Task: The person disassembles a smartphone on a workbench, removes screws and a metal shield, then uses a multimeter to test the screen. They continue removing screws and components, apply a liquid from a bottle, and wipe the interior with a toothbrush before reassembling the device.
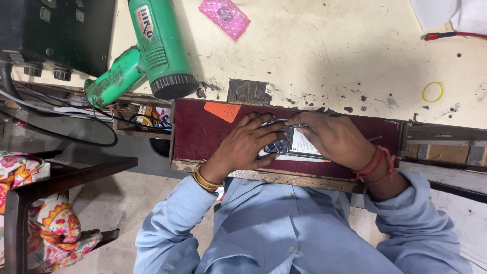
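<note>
Your left hand (pixel 247 143) gripping the phone (pixel 290 145) on the maroon mat (pixel 200 134) at the table (pixel 329 56) edge, your right hand (pixel 332 138) pinching tweezers (pixel 297 126) over it, green heat gun (pixel 152 48) well left, orange pick (pixel 223 111) nearby.

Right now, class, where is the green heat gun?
In the head view, the green heat gun lies upper left on the cream bench, beside the black box.

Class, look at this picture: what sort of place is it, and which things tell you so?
Probably a phone repair bench. Both hands, left hand and right hand, hold a phone over a maroon mat; a green heat gun lies on the scarred worktop.
</note>
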Action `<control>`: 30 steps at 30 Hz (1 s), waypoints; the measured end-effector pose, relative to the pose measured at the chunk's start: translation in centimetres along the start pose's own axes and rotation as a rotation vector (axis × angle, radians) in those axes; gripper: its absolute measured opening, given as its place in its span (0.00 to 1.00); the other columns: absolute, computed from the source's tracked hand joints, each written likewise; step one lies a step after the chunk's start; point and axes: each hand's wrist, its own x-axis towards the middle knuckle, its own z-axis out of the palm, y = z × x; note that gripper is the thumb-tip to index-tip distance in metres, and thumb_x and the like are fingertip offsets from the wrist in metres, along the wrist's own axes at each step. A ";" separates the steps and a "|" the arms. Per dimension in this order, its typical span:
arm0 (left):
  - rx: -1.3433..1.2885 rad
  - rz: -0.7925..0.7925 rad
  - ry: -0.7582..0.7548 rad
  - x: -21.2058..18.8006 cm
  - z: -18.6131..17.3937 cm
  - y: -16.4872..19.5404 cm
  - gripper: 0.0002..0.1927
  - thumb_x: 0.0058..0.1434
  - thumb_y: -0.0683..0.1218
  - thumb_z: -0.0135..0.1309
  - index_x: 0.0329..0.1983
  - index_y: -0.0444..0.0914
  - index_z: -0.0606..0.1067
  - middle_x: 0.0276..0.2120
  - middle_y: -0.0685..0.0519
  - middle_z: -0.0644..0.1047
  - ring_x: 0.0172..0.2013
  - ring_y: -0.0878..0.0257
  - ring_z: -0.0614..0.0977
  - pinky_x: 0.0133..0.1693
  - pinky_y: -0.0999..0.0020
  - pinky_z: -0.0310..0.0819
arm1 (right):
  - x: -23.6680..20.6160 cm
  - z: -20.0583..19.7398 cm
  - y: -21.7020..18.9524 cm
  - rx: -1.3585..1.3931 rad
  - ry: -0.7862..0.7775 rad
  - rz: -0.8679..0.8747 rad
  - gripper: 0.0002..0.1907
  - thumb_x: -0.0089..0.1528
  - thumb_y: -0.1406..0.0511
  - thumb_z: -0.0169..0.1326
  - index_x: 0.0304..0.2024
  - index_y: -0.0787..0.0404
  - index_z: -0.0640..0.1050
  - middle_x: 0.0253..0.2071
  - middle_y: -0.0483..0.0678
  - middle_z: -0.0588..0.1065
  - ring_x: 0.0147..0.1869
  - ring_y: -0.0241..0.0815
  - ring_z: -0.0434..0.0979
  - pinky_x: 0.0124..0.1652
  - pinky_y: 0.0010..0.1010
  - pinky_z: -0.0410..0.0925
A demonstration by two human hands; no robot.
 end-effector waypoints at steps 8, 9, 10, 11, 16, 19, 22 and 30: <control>-0.006 -0.001 0.005 -0.1 0.3 -0.1 0.30 0.55 0.55 0.65 0.60 0.43 0.75 0.64 0.54 0.72 0.67 0.50 0.69 0.66 0.46 0.60 | 0.1 0.1 -0.4 -0.058 0.034 0.019 0.13 0.65 0.65 0.60 0.46 0.68 0.74 0.42 0.55 0.80 0.37 0.51 0.83 0.35 0.36 0.74; -0.015 0.010 0.020 -0.2 0.3 -0.1 0.31 0.54 0.54 0.64 0.60 0.42 0.74 0.65 0.54 0.73 0.67 0.50 0.69 0.66 0.47 0.60 | 0.1 0.2 -0.4 -0.141 0.048 0.035 0.14 0.65 0.64 0.62 0.45 0.67 0.75 0.39 0.54 0.80 0.35 0.50 0.83 0.33 0.38 0.73; -0.023 0.024 0.032 -0.2 0.3 -0.1 0.31 0.53 0.54 0.64 0.60 0.42 0.74 0.66 0.54 0.73 0.67 0.50 0.69 0.65 0.47 0.60 | 0.1 0.3 -0.5 -0.045 0.035 0.035 0.14 0.65 0.65 0.61 0.47 0.68 0.74 0.42 0.55 0.80 0.36 0.50 0.83 0.34 0.36 0.74; -0.015 0.008 0.011 -0.2 0.3 -0.1 0.31 0.53 0.55 0.65 0.60 0.43 0.74 0.64 0.53 0.73 0.67 0.50 0.69 0.65 0.47 0.60 | 0.1 0.3 -0.4 0.049 0.023 0.035 0.15 0.65 0.66 0.60 0.49 0.69 0.73 0.44 0.56 0.80 0.38 0.50 0.84 0.35 0.34 0.75; -0.020 0.016 0.025 -0.1 0.3 0.0 0.31 0.52 0.55 0.65 0.59 0.42 0.74 0.66 0.53 0.73 0.66 0.50 0.69 0.65 0.47 0.60 | 0.1 0.6 -0.3 -0.078 0.016 0.045 0.14 0.64 0.65 0.62 0.46 0.66 0.75 0.39 0.54 0.81 0.35 0.49 0.84 0.33 0.34 0.74; 0.008 -0.007 -0.006 0.0 0.3 0.0 0.30 0.54 0.55 0.65 0.60 0.43 0.75 0.63 0.52 0.72 0.66 0.49 0.69 0.65 0.47 0.59 | 0.1 0.3 -0.1 -0.029 0.010 0.063 0.16 0.64 0.65 0.61 0.48 0.69 0.74 0.40 0.55 0.80 0.36 0.49 0.84 0.33 0.34 0.74; -0.006 0.022 0.029 -0.1 0.2 0.0 0.31 0.53 0.54 0.64 0.60 0.42 0.74 0.66 0.54 0.73 0.66 0.50 0.69 0.65 0.47 0.60 | 0.1 0.2 -0.2 -0.078 0.034 0.033 0.16 0.65 0.64 0.61 0.48 0.69 0.74 0.40 0.55 0.80 0.36 0.50 0.83 0.33 0.35 0.74; -0.001 0.010 0.020 -0.1 0.1 0.0 0.30 0.54 0.54 0.64 0.60 0.42 0.74 0.65 0.53 0.73 0.66 0.50 0.70 0.65 0.46 0.60 | 0.6 0.2 -0.8 -0.090 0.046 0.041 0.16 0.63 0.63 0.62 0.45 0.70 0.75 0.38 0.55 0.80 0.33 0.50 0.82 0.32 0.37 0.72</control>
